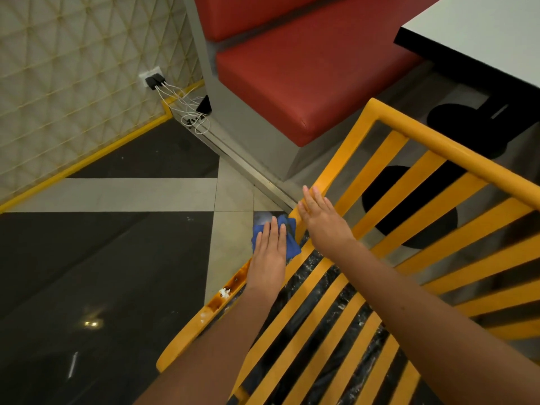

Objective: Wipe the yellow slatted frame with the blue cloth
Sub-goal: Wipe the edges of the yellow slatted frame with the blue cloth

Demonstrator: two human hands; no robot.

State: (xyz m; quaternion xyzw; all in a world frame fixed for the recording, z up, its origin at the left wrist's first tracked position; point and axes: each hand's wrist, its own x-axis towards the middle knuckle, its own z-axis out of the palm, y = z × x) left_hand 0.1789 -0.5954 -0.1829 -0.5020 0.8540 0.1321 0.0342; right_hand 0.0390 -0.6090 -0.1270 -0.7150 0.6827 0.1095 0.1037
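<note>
Head view, frame: the yellow slatted frame (388, 238) fills the lower right, its slats running off toward a red bench (295, 80) and a white table (479, 33).
Head view, cloth: the blue cloth (287, 238) lies bunched on the frame's left rail, near its bend, partly covered by the hand.
Head view, left hand: the left hand (270, 252) presses flat on the cloth, fingers straight and together, nothing curled around it.
Head view, right hand: the right hand (321, 217) rests open on the rail just beyond the cloth, fingers extended and holding nothing; it looks like a steadying hand.
Head view, dirt: brown stains and white specks (225, 293) sit on the rail nearer the person, below the left wrist, not yet under the cloth.
Head view, floor: dark and pale tiles, with a wall socket (153, 78) and loose white cables (193, 118) well off to the upper left.
Risk, cloth: with a flat palm and no grip, I'd guess the cloth could slide off the narrow rail and drop to the floor.
Risk, coverage: strokes kept near the bend would likely miss the stained stretch.
Risk, frame: a hard push might shift the frame if the right hand lifts.
</note>
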